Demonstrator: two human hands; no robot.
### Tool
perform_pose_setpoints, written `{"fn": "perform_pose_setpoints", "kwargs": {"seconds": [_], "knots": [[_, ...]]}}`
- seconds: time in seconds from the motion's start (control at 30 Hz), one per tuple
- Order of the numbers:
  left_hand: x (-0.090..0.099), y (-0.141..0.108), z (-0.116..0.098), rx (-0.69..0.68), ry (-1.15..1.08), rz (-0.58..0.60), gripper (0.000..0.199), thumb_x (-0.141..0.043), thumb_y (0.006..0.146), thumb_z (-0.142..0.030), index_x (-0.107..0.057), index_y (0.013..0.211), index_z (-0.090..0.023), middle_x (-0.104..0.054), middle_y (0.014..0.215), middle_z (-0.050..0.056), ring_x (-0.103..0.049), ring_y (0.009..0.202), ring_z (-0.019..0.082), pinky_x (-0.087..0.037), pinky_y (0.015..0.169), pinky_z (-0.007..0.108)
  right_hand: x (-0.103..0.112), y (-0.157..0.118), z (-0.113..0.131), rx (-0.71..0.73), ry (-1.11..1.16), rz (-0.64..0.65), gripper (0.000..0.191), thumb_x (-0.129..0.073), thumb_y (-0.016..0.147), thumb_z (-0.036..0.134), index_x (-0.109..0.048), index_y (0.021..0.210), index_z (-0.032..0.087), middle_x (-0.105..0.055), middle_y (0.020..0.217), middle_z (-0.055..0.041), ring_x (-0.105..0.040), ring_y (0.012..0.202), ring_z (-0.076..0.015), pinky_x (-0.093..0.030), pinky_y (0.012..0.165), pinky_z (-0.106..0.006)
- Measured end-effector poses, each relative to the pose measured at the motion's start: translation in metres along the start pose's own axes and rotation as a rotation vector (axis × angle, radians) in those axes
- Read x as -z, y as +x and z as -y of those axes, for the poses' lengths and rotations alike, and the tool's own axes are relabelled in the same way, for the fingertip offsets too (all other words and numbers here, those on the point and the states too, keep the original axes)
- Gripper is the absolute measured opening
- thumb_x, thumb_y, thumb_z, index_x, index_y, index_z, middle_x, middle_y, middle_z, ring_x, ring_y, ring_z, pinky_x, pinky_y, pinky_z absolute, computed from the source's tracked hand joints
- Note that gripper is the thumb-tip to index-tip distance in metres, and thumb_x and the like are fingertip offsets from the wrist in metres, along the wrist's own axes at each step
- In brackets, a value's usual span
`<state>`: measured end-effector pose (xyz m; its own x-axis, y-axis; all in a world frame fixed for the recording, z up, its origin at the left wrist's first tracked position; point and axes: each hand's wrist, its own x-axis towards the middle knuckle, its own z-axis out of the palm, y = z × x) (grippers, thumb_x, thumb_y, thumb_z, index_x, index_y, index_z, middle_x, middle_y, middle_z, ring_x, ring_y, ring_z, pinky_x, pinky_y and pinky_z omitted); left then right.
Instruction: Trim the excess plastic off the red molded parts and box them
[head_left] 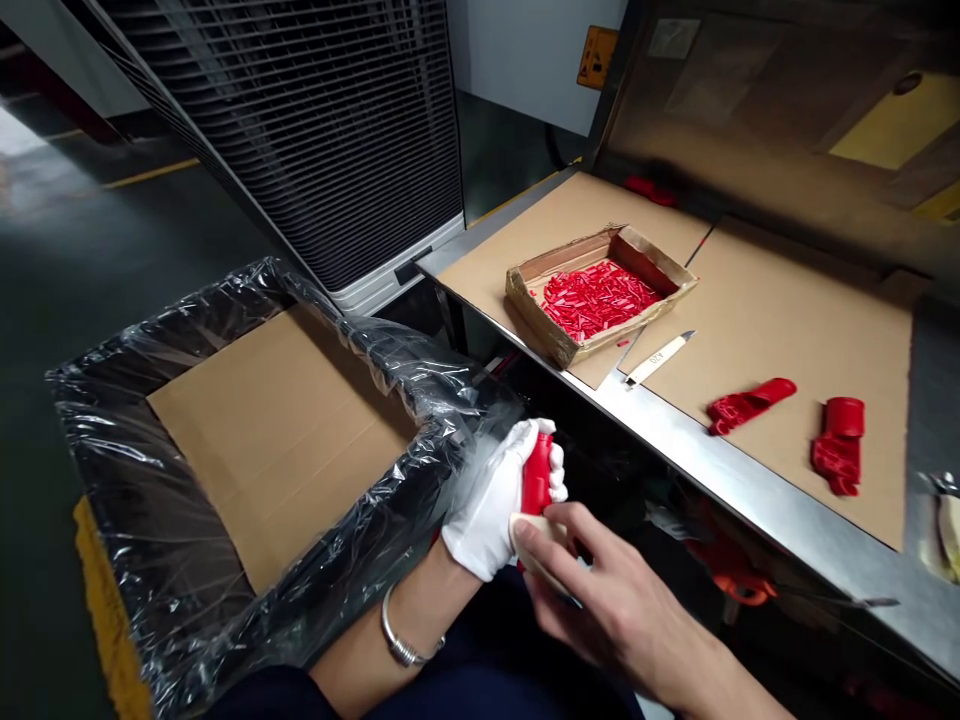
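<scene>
My left hand [491,510], in a white glove, is closed around a red plastic part [536,475] and holds it low in front of me. My right hand [600,580] is bare and grips a cream-handled tool [544,540] right against the near end of that part. The tool's working end is hidden, so I cannot tell its exact kind. On the bench to the right lie two more red plastic parts, one slim [750,405] and one with a wide round end [840,445]. A cream-handled knife [660,360] marked A20 rests near the bench edge.
A shallow cardboard box [637,325] of small red plastic scraps [596,298] sits on the cardboard-covered bench [795,310]. To the left stands a crate lined with clear plastic [97,420], a cardboard sheet [300,440] inside. Behind it is a black grille [322,130]. Orange-handled scissors [739,585] show below the bench edge.
</scene>
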<state>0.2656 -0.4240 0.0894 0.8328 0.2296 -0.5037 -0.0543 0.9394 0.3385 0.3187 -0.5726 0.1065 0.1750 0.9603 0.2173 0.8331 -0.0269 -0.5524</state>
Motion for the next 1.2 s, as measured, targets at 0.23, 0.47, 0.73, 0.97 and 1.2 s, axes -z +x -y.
{"fn": "perform_pose_setpoints", "kwargs": {"seconds": [0.23,0.47,0.73,0.97,1.2], "knots": [[0.002,-0.007,-0.007,-0.029,0.163,0.048,0.018,-0.066,0.086,-0.022,-0.054,0.099,-0.018,-0.058,0.082,0.001,-0.057,0.067,0.008,-0.048,0.064,0.017,0.013,0.004,-0.009,0.096,-0.044,-0.017,0.050,-0.056,0.091,0.016,-0.047,0.140,0.018,-0.056,0.106,-0.0125,-0.059,0.086,-0.0164,-0.052,0.067,-0.025],[0.001,-0.014,-0.013,0.061,0.238,0.105,0.020,-0.065,0.087,-0.022,-0.051,0.101,-0.020,-0.056,0.083,0.000,-0.054,0.065,0.007,-0.044,0.062,0.017,0.024,0.012,-0.010,0.247,-0.121,0.069,0.044,-0.053,0.094,0.018,-0.048,0.137,0.011,-0.058,0.101,-0.0129,-0.057,0.086,-0.0171,-0.052,0.069,-0.027],[0.002,-0.011,-0.012,0.059,0.299,0.077,0.022,-0.064,0.088,-0.020,-0.050,0.105,-0.019,-0.055,0.082,0.000,-0.053,0.067,0.007,-0.043,0.063,0.016,0.036,0.022,-0.008,0.307,-0.210,0.107,0.024,-0.046,0.098,0.018,-0.059,0.117,0.012,-0.059,0.092,-0.0091,-0.054,0.079,-0.0160,-0.049,0.066,-0.027],[0.002,-0.014,-0.011,0.069,0.295,0.069,0.022,-0.065,0.087,-0.020,-0.053,0.104,-0.018,-0.056,0.081,0.000,-0.053,0.065,0.007,-0.043,0.061,0.016,0.039,0.019,-0.015,0.312,-0.194,0.118,0.032,-0.047,0.098,0.018,-0.055,0.127,0.010,-0.058,0.094,-0.0096,-0.055,0.082,-0.0161,-0.049,0.068,-0.026],[0.008,-0.013,-0.015,0.130,0.194,0.046,0.021,-0.065,0.087,-0.020,-0.056,0.106,-0.019,-0.058,0.085,0.003,-0.059,0.068,0.010,-0.050,0.063,0.021,0.028,0.012,-0.014,0.297,-0.143,0.086,0.036,-0.052,0.094,0.017,-0.054,0.129,0.011,-0.058,0.092,-0.0091,-0.054,0.077,-0.0163,-0.049,0.063,-0.027]]}}
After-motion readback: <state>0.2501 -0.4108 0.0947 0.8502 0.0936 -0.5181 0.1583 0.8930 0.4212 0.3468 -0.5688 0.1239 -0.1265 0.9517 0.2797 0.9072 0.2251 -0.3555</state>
